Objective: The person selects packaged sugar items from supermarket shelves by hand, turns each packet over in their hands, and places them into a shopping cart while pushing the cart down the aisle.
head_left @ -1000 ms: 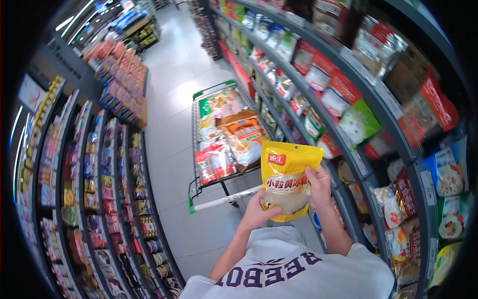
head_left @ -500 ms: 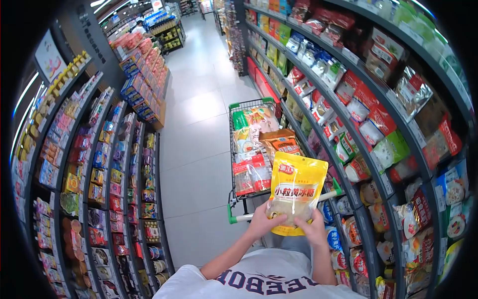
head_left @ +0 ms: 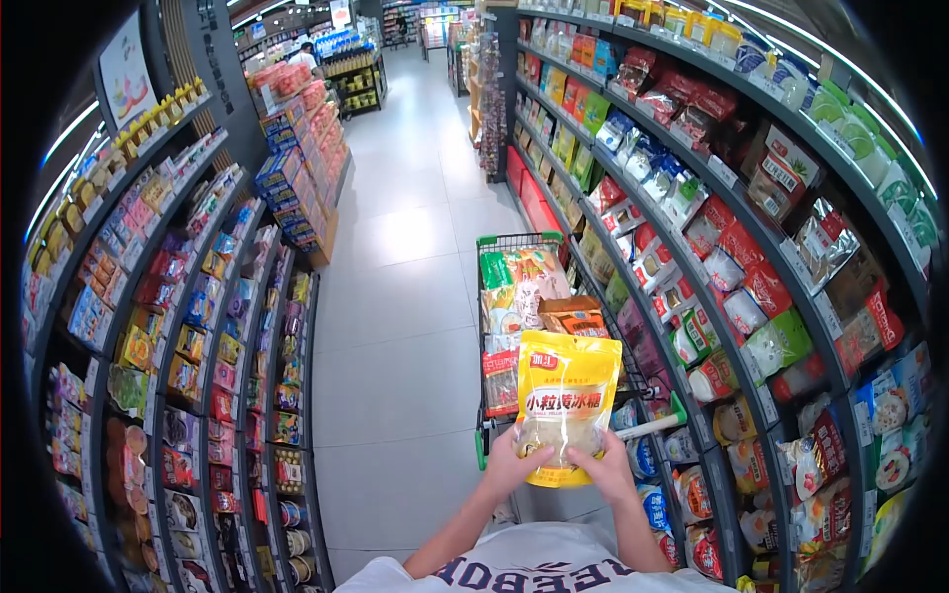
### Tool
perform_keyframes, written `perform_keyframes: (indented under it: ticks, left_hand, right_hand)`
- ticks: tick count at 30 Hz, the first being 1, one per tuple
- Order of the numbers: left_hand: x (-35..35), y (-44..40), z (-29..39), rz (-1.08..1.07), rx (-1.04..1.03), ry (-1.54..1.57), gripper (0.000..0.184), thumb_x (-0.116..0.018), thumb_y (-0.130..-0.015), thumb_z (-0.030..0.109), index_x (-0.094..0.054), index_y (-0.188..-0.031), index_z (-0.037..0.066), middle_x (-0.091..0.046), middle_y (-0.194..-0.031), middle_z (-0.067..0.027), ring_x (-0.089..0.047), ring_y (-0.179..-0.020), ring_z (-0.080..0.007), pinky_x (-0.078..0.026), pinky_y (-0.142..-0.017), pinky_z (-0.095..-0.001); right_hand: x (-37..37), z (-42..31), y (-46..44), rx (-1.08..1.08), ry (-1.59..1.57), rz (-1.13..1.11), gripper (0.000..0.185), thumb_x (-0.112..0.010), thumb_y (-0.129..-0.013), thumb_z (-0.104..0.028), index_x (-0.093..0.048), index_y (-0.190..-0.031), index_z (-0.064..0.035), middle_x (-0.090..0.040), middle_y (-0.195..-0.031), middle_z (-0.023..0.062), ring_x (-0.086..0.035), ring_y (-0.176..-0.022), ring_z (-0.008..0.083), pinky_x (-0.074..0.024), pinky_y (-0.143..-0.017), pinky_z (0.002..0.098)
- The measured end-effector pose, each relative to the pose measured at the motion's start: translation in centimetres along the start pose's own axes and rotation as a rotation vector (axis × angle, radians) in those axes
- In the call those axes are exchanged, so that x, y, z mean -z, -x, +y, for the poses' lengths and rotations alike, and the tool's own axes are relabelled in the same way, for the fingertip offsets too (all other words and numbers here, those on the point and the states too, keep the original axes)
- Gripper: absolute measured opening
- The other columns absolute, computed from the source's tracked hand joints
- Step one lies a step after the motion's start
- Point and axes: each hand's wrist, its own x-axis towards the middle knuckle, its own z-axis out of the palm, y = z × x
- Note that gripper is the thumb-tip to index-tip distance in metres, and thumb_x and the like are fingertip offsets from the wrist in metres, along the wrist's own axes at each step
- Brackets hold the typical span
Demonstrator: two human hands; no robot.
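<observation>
A yellow bag of rock sugar (head_left: 565,390) with a clear lower window stands upright before my chest, its printed front facing me. My left hand (head_left: 516,462) grips its lower left edge, thumb across the front. On the lower right side, my right hand (head_left: 603,465) holds it the same way. The fingers behind the bag are hidden. Just beyond is a shopping cart (head_left: 482,443) with a pale handle (head_left: 648,426), partly covered by the bag. Inside the cart lie several packages, among them a brown-orange bag (head_left: 575,318) and a red-and-clear bag (head_left: 500,383).
Tall shelves (head_left: 682,232) of bagged foods run close along the right. Lower shelves (head_left: 203,395) with small packets line the left. Stacked boxes (head_left: 297,203) stand farther up on the left. A grey tiled floor (head_left: 395,346) stretches ahead between them. A person (head_left: 304,57) is far off.
The view has tilted up slightly and turned left. The bag sits a little lower and further left in view, still in both hands. The cart appears lower and further right.
</observation>
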Motion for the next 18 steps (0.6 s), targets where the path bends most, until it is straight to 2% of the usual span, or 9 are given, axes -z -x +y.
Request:
perform_keyframes:
  ticks: [2, 3, 4, 5, 7, 8, 11, 14, 18]
  left_hand:
    - [-0.4, 2.1, -0.8, 0.003, 0.029, -0.034, 0.053, -0.080, -0.086, 0.015, -0.059, -0.132, -0.001, -0.070, -0.119, -0.0083, -0.065, -0.106, -0.0149, -0.052, -0.096, -0.0322]
    - [-0.3, -1.4, 0.2, -0.026, -0.041, -0.069, 0.053, -0.080, -0.086, 0.015, -0.059, -0.132, -0.001, -0.070, -0.118, -0.0083, -0.065, -0.107, -0.0151, -0.052, -0.096, -0.0322]
    - [-0.8, -2.5, -0.3, -0.039, -0.074, -0.041, 0.052, -0.080, -0.086, 0.017, -0.060, -0.131, -0.001, -0.070, -0.118, -0.0081, -0.065, -0.106, -0.0150, -0.052, -0.096, -0.0325]
    - [-1.5, -2.6, 0.1, -0.072, -0.012, -0.019, 0.052, -0.080, -0.086, 0.015, -0.059, -0.131, -0.001, -0.069, -0.119, -0.0078, -0.064, -0.106, -0.0146, -0.052, -0.096, -0.0322]
    - [-2.3, -2.5, 1.1, -0.116, 0.124, 0.013, 0.053, -0.078, -0.086, 0.012, -0.058, -0.133, 0.000, -0.068, -0.121, -0.0072, -0.064, -0.107, -0.0136, -0.052, -0.096, -0.0314]
    - [-2.7, -2.7, 1.1, -0.103, 0.038, -0.114, 0.053, -0.079, -0.085, 0.011, -0.058, -0.132, -0.001, -0.068, -0.119, -0.0074, -0.064, -0.105, -0.0132, -0.052, -0.095, -0.0307]
    - [-3.8, -2.4, 3.0, -0.111, 0.023, -0.027, 0.050, -0.081, -0.085, 0.015, -0.060, -0.128, -0.003, -0.070, -0.115, -0.0073, -0.064, -0.103, -0.0123, -0.052, -0.092, -0.0296]
    - [-4.9, -2.7, 2.8, -0.021, 0.005, -0.040, 0.051, -0.080, -0.085, 0.015, -0.059, -0.129, -0.003, -0.070, -0.115, -0.0080, -0.064, -0.103, -0.0129, -0.052, -0.093, -0.0301]
    - [-7.1, -3.5, 3.4, 0.020, -0.037, -0.087, 0.051, -0.080, -0.086, 0.014, -0.058, -0.129, -0.003, -0.069, -0.117, -0.0089, -0.065, -0.105, -0.0140, -0.053, -0.094, -0.0310]
  right_hand:
    - [-0.1, -0.1, 1.5, -0.059, -0.023, 0.026, 0.055, -0.085, -0.080, -0.014, -0.061, -0.126, 0.0033, -0.070, -0.114, 0.0088, -0.065, -0.103, 0.0143, -0.0536, -0.091, 0.0321]
    - [0.4, -0.3, 1.2, -0.003, 0.127, 0.063, 0.053, -0.084, -0.082, -0.012, -0.061, -0.126, 0.0035, -0.069, -0.116, 0.0092, -0.065, -0.105, 0.0148, -0.0533, -0.091, 0.0318]
    - [1.5, -0.7, 0.1, 0.098, 0.137, 0.074, 0.053, -0.083, -0.082, -0.011, -0.059, -0.128, 0.0036, -0.069, -0.118, 0.0094, -0.065, -0.106, 0.0153, -0.0529, -0.092, 0.0318]
    - [1.7, -0.2, 1.4, 0.130, 0.133, 0.075, 0.054, -0.082, -0.083, -0.010, -0.058, -0.129, 0.0037, -0.068, -0.119, 0.0097, -0.065, -0.107, 0.0159, -0.0526, -0.093, 0.0317]
    - [2.4, -0.1, 3.2, 0.008, -0.034, 0.093, 0.056, -0.082, -0.082, -0.009, -0.057, -0.130, 0.0036, -0.067, -0.121, 0.0099, -0.064, -0.110, 0.0169, -0.0513, -0.096, 0.0326]
    - [2.6, -0.5, 2.0, -0.012, -0.123, 0.097, 0.057, -0.081, -0.082, -0.008, -0.056, -0.131, 0.0036, -0.066, -0.122, 0.0100, -0.063, -0.111, 0.0174, -0.0507, -0.097, 0.0330]
    - [3.1, -0.8, 1.5, -0.006, -0.156, 0.055, 0.063, -0.083, -0.080, -0.007, -0.053, -0.135, 0.0026, -0.065, -0.124, 0.0100, -0.062, -0.114, 0.0181, -0.0492, -0.100, 0.0342]
    - [4.2, -2.3, 0.4, 0.098, -0.102, -0.045, 0.068, -0.084, -0.078, -0.007, -0.051, -0.137, 0.0013, -0.064, -0.127, 0.0105, -0.060, -0.117, 0.0185, -0.0482, -0.101, 0.0347]
    - [6.8, -2.2, -1.5, 0.130, -0.054, -0.097, 0.073, -0.086, -0.076, -0.007, -0.049, -0.139, 0.0005, -0.062, -0.129, 0.0103, -0.060, -0.118, 0.0190, -0.0478, -0.102, 0.0345]
